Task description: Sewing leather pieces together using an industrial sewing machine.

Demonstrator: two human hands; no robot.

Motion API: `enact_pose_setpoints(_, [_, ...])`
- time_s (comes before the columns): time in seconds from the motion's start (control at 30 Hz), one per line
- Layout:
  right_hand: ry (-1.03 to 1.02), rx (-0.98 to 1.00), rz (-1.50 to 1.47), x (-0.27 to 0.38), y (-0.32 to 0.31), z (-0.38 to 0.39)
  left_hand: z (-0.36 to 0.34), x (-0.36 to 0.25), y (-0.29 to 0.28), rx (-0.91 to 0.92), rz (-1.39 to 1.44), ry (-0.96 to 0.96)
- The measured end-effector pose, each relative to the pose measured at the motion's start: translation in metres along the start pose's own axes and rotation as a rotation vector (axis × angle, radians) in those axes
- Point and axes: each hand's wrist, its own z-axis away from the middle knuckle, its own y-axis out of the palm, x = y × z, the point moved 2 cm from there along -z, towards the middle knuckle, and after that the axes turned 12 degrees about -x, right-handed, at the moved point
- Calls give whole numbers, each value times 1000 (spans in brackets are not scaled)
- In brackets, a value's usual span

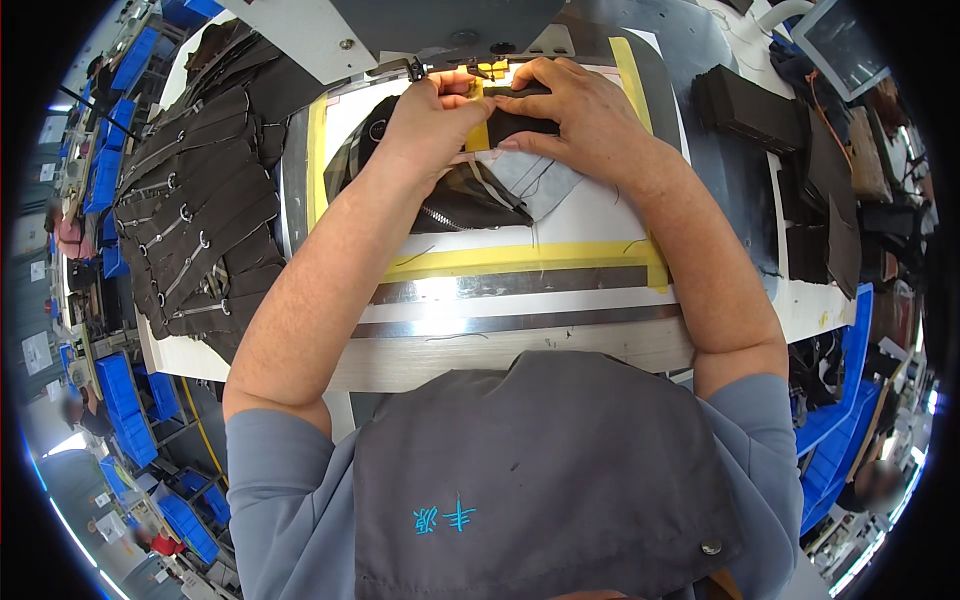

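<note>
Beneath a sewing machine's needle area (490,72) lies a dark fabric piece (455,200) with a metal zipper along its lower edge and a grey lining (540,180) at its right. A yellow strip (478,130) runs between my hands. My left hand (430,120) is closed, thumb and fingers pinching at the strip's left edge; exactly what lies between the fingertips is partly hidden. My right hand (575,115) bends over a small dark fabric panel (520,122), gripping it with fingers above and thumb below. Both hands' fingertips nearly meet by the needle.
Left of the work plate (460,262), edged with yellow tape, lies a stack of dark straps with metal rings (190,220). Dark cut panels (750,108) are piled at the right, near a screen (842,45). Blue bins (125,395) stand beyond the table; blurred people are farther off.
</note>
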Motion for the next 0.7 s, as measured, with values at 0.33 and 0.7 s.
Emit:
enact_pose_setpoints(0.33, [14, 17, -18, -1, 0, -1, -44, 9, 3, 71, -126, -183])
enact_pose_setpoints(0.7, [-9, -22, 12, -2, 3, 2, -51, 13, 14, -21, -294, -146])
